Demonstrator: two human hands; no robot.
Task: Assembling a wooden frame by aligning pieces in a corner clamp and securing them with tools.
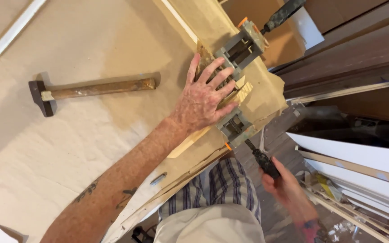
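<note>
Wood strip (237,92) under left hand (203,101), between clamps (239,49).

The left hand (203,101) presses flat on wooden strips (235,96) in a corner clamp (239,85), the right hand (284,184) grips its lower handle (265,162), and a hammer (91,90) lies apart on the tabletop (46,157).

Hammer (86,90) left of clamp (239,85), both on table (46,157)

Open paper left; hammer (91,90), clamp (239,49) obstructing.
</note>
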